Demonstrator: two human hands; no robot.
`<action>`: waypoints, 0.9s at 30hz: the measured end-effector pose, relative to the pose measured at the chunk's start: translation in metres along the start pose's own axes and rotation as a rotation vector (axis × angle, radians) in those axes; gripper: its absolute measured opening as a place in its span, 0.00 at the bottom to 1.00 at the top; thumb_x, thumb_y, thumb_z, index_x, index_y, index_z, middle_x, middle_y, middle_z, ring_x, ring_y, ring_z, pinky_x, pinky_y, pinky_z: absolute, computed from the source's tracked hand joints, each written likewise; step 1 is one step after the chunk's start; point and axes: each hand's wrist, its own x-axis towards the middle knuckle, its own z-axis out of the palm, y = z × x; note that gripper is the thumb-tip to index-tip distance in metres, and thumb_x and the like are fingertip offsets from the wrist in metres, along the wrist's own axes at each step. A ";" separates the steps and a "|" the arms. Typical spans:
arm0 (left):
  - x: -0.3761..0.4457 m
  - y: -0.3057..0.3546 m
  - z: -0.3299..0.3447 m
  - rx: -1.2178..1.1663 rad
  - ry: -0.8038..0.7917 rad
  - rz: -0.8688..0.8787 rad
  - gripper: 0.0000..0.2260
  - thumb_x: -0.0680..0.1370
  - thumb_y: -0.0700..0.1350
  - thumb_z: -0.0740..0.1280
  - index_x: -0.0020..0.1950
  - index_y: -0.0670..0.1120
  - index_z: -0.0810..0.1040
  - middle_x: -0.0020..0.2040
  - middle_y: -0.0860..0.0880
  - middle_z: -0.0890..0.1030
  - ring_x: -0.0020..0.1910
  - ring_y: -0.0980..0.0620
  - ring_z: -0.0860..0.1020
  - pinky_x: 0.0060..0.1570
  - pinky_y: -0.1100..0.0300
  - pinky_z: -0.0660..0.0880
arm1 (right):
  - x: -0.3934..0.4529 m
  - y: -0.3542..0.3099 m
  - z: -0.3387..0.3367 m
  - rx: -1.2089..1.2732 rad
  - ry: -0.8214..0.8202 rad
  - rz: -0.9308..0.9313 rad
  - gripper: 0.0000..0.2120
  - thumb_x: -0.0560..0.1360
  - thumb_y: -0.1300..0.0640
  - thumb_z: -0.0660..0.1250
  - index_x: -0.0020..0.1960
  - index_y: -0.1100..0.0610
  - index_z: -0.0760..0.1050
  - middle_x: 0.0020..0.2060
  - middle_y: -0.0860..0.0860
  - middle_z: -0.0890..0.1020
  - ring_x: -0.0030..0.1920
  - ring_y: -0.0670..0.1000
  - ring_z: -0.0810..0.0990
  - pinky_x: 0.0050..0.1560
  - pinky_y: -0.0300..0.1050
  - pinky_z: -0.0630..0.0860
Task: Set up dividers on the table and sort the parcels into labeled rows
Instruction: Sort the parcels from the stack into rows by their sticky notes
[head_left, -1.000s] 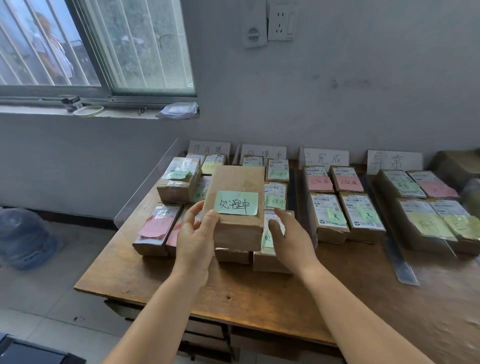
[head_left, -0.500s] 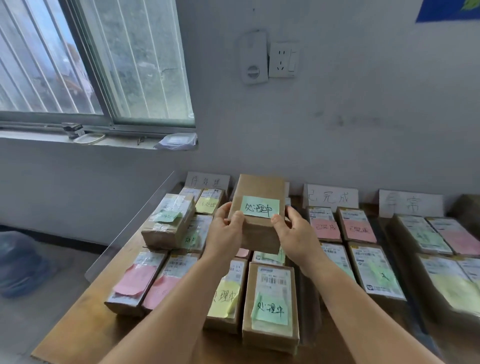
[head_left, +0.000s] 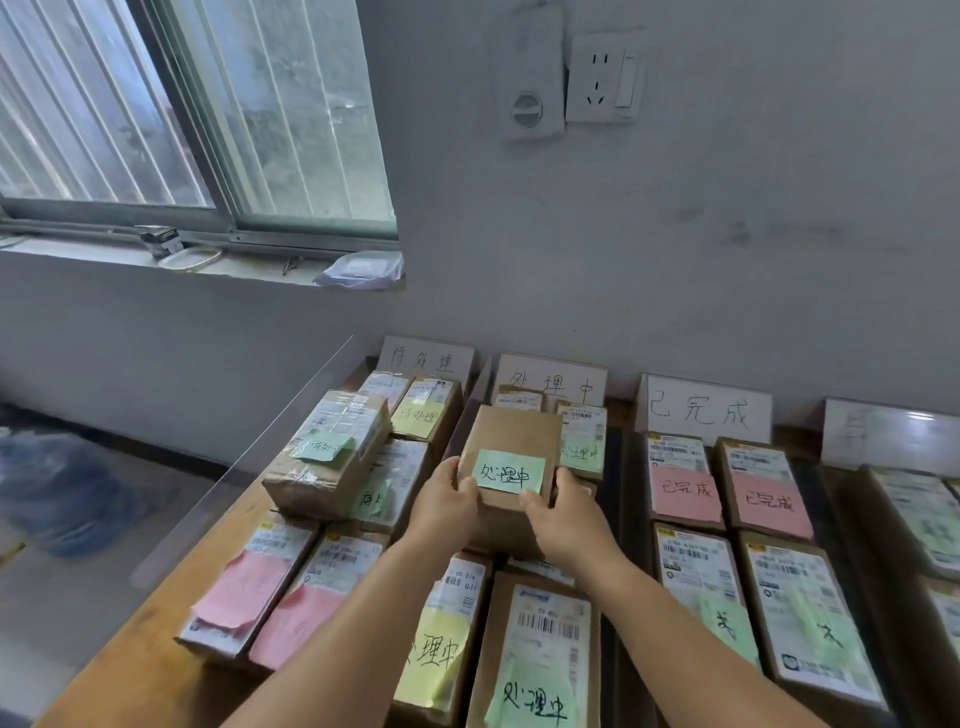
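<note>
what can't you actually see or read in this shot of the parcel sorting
All in the head view:
- Fourth row sign: glare washes out its writing.
- Parcel held by the left hand and right hand: whether it rests on the stack below is hidden by the hands and the box itself.
- Parcels beneath it: mostly covered.
- Rightmost row: cut off by the frame edge.
- Printed shipping labels: too small to read.

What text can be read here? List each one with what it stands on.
"处理中": green note on the held parcel, gripped by left hand and right hand.
"待处理": first sign card.
"处理中": second sign card.
"已完成": third sign card.
"已完成": two pink notes in the third row.
"处理中": yellow note and green note, near parcels.
Fourth sign card: glare, unreadable.
Shipping labels: too small.
</note>
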 end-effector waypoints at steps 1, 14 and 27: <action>0.000 -0.002 0.001 0.006 -0.002 -0.009 0.18 0.82 0.45 0.57 0.73 0.49 0.66 0.59 0.49 0.77 0.55 0.50 0.76 0.56 0.51 0.76 | 0.000 0.002 0.002 0.004 -0.001 0.005 0.19 0.80 0.51 0.60 0.69 0.52 0.64 0.65 0.49 0.73 0.66 0.50 0.71 0.53 0.39 0.68; -0.027 0.007 -0.007 0.374 -0.002 0.250 0.15 0.80 0.46 0.60 0.67 0.47 0.66 0.62 0.48 0.72 0.54 0.49 0.75 0.51 0.52 0.75 | -0.027 -0.006 -0.009 -0.171 0.107 -0.138 0.21 0.78 0.48 0.59 0.69 0.52 0.63 0.66 0.49 0.71 0.63 0.50 0.72 0.59 0.48 0.73; -0.145 0.021 -0.007 0.713 -0.088 0.660 0.28 0.79 0.55 0.61 0.76 0.51 0.57 0.76 0.49 0.61 0.75 0.47 0.58 0.70 0.47 0.63 | -0.164 0.008 -0.055 -0.616 0.340 -0.214 0.31 0.79 0.43 0.56 0.77 0.52 0.52 0.76 0.49 0.56 0.76 0.50 0.51 0.74 0.52 0.48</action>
